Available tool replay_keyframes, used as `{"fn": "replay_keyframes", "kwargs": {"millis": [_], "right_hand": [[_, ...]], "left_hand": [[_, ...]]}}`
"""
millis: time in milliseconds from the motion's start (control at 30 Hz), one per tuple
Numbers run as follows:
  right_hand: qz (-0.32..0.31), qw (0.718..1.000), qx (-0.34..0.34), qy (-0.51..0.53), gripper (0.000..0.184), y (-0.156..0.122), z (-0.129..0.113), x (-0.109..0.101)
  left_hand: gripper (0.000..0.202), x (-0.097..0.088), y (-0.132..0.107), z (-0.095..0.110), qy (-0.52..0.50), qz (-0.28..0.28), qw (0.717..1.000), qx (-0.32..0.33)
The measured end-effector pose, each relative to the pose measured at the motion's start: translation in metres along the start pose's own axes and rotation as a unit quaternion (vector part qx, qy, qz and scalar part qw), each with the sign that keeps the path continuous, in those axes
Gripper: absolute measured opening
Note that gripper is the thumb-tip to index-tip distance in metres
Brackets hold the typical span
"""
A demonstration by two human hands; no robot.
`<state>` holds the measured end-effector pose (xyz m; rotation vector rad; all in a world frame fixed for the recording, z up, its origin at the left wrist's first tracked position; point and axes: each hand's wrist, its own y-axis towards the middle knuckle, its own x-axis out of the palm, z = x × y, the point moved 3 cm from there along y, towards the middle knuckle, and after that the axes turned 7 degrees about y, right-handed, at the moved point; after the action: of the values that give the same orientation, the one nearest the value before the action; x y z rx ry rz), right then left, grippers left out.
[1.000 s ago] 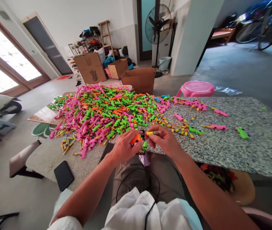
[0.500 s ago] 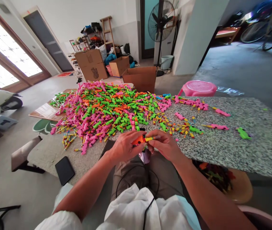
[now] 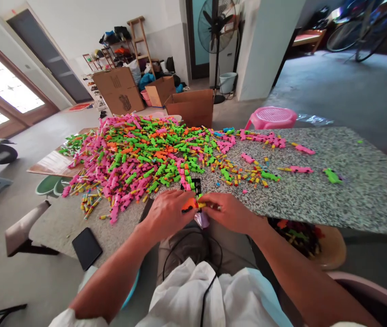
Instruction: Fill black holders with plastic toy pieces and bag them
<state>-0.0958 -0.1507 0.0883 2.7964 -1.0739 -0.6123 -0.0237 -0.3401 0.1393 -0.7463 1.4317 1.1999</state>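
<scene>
Above my lap at the table's front edge, my left hand (image 3: pixel 169 210) is closed around a small orange toy car (image 3: pixel 189 205) with black wheels. A short yellow pencil-like stick (image 3: pixel 201 205) joins the car's right end, and the fingertips of my right hand (image 3: pixel 230 211) pinch it. Just beyond my hands is a black slotted holder (image 3: pixel 196 185), beside a row of pink and green pieces (image 3: pixel 184 175). Under the held toy hangs a shiny purplish film (image 3: pixel 201 220). My fingers partly hide both held parts.
A large heap of pink, green and orange toys (image 3: pixel 128 159) covers the table's left part. Loose yellow sticks (image 3: pixel 247 175) and cars lie scattered on the speckled stone tabletop (image 3: pixel 360 181). A black phone (image 3: pixel 87 248) rests at left; a pink stool (image 3: pixel 273 117) stands behind.
The view has shifted, so most of the scene sits further left. My right fingers have closed in over the yellow stick, showing less of it. The orange car stays in my left hand.
</scene>
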Motion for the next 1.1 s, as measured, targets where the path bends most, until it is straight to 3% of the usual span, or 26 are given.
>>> {"fn": "replay_keyframes", "kwargs": {"millis": [100, 200, 300, 367, 433, 500, 567, 700, 800, 900, 1100], "right_hand": [[-0.016, 0.97, -0.061, -0.236, 0.02, -0.005, -0.002, 0.01], [-0.013, 0.949, -0.072, -0.306, 0.017, -0.011, -0.004, 0.011], [0.014, 0.96, -0.047, -0.275, 0.016, -0.013, 0.003, -0.001], [0.045, 0.971, -0.034, -0.234, 0.017, -0.009, 0.017, -0.014], [0.093, 0.977, -0.018, -0.19, 0.019, 0.0, 0.039, -0.027], [0.139, 0.978, 0.019, -0.154, 0.017, 0.015, 0.068, -0.035], [0.16, 0.977, 0.073, -0.118, 0.014, 0.035, 0.098, -0.035], [0.139, 0.979, 0.144, -0.044, 0.014, 0.077, 0.142, -0.013], [0.119, 0.981, 0.144, -0.043, 0.013, 0.101, 0.161, 0.006], [0.102, 0.985, 0.124, -0.066, 0.015, 0.112, 0.172, 0.017], [0.065, 0.987, 0.09, -0.114, 0.016, 0.112, 0.177, 0.02]], "left_hand": [[0.041, 0.006, 0.0, 0.003, 0.06, -0.071, 0.995, 0.03], [0.054, 0.0, 0.0, 0.007, 0.057, -0.089, 0.994, 0.031], [0.063, -0.02, -0.001, 0.001, 0.02, -0.022, 1.0, 0.002], [0.055, -0.032, -0.004, -0.014, -0.015, 0.054, 0.997, -0.06], [0.044, -0.033, -0.008, -0.036, -0.056, 0.104, 0.982, -0.148], [0.039, -0.016, -0.014, -0.062, -0.088, 0.108, 0.965, -0.221], [0.038, 0.016, -0.019, -0.084, -0.108, 0.094, 0.955, -0.258], [0.035, 0.099, -0.028, -0.11, -0.174, 0.024, 0.954, -0.244], [0.034, 0.143, -0.035, -0.113, -0.198, -0.02, 0.959, -0.2], [0.034, 0.16, -0.039, -0.11, -0.186, -0.027, 0.97, -0.154], [0.042, 0.173, -0.04, -0.107, -0.148, -0.013, 0.984, -0.094]]}}
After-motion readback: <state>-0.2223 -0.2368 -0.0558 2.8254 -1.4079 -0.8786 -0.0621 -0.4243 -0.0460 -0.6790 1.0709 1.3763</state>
